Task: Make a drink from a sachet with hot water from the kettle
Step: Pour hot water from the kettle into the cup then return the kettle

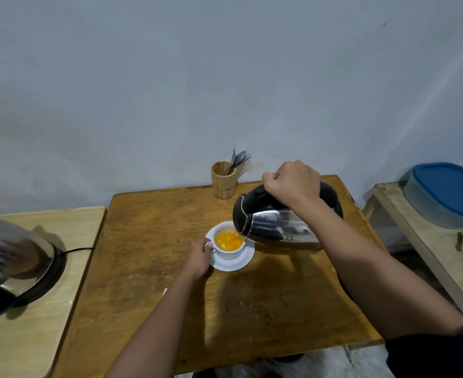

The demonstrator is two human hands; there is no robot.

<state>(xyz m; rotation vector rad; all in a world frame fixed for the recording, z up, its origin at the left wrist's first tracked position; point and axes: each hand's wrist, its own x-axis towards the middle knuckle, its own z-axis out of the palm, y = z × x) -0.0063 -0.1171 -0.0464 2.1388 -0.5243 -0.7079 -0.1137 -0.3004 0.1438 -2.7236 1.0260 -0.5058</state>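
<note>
A white cup (231, 253) stands on a white saucer (245, 261) in the middle of the brown wooden table (148, 241). Orange liquid fills part of the cup. My right hand (291, 184) grips the black handle of a steel kettle (276, 227), tilted left with its spout over the cup's right rim and a thin stream of water running in. My left hand (197, 259) holds the cup's handle at its left side. A small white scrap (164, 291), perhaps the sachet, peeks out beside my left forearm.
A wooden holder (223, 181) with cutlery stands at the table's back edge by the wall. On a pale side table at left sits a second steel kettle (9, 257) on its corded base. A blue-lidded container (447, 195) rests on a bench at right.
</note>
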